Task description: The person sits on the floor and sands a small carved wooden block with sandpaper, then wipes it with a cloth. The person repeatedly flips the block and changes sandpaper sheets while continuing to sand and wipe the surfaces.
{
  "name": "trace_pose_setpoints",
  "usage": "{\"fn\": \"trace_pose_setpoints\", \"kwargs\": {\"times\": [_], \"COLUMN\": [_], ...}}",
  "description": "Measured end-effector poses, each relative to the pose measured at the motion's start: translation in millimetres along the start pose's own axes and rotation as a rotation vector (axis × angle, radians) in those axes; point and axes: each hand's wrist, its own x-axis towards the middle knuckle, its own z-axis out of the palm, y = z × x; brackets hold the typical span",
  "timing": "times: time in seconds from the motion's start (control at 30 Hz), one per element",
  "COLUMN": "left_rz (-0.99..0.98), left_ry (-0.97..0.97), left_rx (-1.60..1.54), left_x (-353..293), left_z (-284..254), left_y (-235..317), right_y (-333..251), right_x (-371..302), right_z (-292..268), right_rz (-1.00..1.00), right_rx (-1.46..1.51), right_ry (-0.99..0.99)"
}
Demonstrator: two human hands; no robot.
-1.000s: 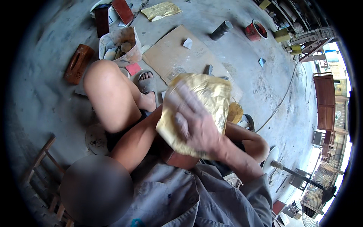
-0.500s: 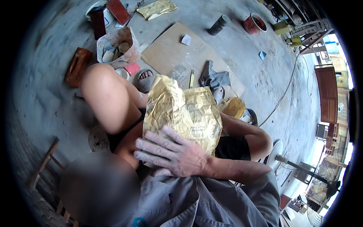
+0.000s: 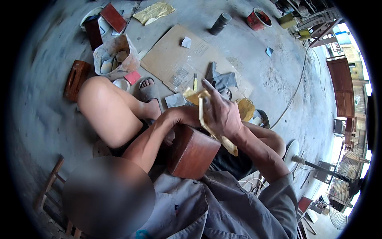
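- The right hand [image 3: 223,113] pinched a folded yellow sandpaper sheet [image 3: 207,119].
- The left hand [image 3: 179,117] gripped the brown wooden box [image 3: 193,153], on the lap, at six o'clock of the cardboard [image 3: 175,63].

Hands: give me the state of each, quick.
Left hand: resting on the reddish-brown wooden box, grip hidden.
Right hand: closed on the folded yellow sandpaper sheet.

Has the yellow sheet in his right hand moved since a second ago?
Yes. The yellow sheet, earlier spread flat over the lap, is now turned edge-on in the right hand, uncovering the brown wooden box.
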Motion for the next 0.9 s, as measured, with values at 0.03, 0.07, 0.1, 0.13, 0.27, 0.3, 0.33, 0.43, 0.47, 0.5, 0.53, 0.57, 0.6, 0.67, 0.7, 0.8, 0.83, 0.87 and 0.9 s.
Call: {"fn": "trace_pose_setpoints", "kwargs": {"times": [0.03, 0.07, 0.1, 0.13, 0.27, 0.3, 0.33, 0.43, 0.47, 0.5, 0.53, 0.57, 0.6, 0.67, 0.7, 0.8, 0.83, 0.87, 0.9], "left_rz": [-0.002, 0.000, -0.042, -0.093, -0.030, -0.036, 0.014, 0.203, 0.226, 0.235, 0.131, 0.106, 0.062, 0.103, 0.225, 0.336, 0.326, 0.311, 0.285], "left_ry": [0.018, 0.040, -0.009, -0.048, -0.050, -0.045, -0.044, 0.024, 0.003, -0.006, 0.036, -0.050, -0.012, 0.000, 0.088, 0.631, 0.858, 0.988, 1.120], "left_rx": [-0.001, 0.004, -0.011, -0.029, -0.063, -0.055, -0.040, 0.014, 0.032, 0.053, 0.087, 0.046, 0.058, 0.089, 0.100, -0.328, -0.259, -0.219, -0.180], "left_x": [-5.2, -5.0, -2.9, -4.2, 2.0, 2.4, 3.0, -1.9, 5.9, 9.0, 9.6, 14.2, 16.3, 16.4, 14.6, 38.3, 34.9, 29.0, 10.3], "left_z": [-1.3, -2.4, -6.1, -8.3, -8.4, -10.7, -11.7, -13.0, -10.6, -7.5, -5.8, -5.5, -6.4, -16.9, -19.5, -8.3, -14.6, -24.5, -32.4], "left_y": [-0.4, -0.8, 6.9, 10.0, 0.2, 0.9, 1.2, -14.8, -21.0, -26.9, -19.5, -14.5, -18.7, -13.4, -23.8, -41.6, -40.1, -32.5, -25.6], "right_y": [8.9, 23.6, 45.9, 70.3, 99.5, 99.7, 89.5, 14.8, -5.4, 3.2, 3.7, -10.2, -28.4, -59.0, -62.8, -50.2, -42.1, -41.3, -24.5], "right_x": [-0.5, -4.2, -16.6, -29.7, -53.1, -61.7, -68.4, -71.3, -78.5, -96.5, -112.7, -123.7, -125.6, -111.7, -103.1, -94.3, -86.9, -76.7, -76.3], "right_z": [2.9, 10.1, 17.7, 31.0, 33.0, 28.6, 19.3, -25.5, -39.3, -34.5, -35.9, -24.5, -8.5, 13.0, 22.7, 9.8, 5.5, -11.8, -21.6], "right_rz": [0.210, 0.423, 0.374, 0.315, 0.189, 0.158, 0.125, 0.631, 0.690, 0.862, 0.861, 0.860, 0.866, 0.907, 0.821, 0.701, 0.669, 0.669, 0.620], "right_rx": [0.103, 0.207, 0.102, 0.008, -0.369, -0.414, -0.459, 0.404, 0.558, 0.970, 1.102, 1.172, 1.237, 1.541, 1.590, 1.555, 1.578, 1.521, 1.522], "right_ry": [-0.047, -0.095, -0.034, 0.020, 0.058, 0.085, 0.107, -0.061, -0.142, -0.345, -0.432, -0.384, -0.313, -0.004, -0.018, 0.013, 0.070, 0.156, 0.164]}}
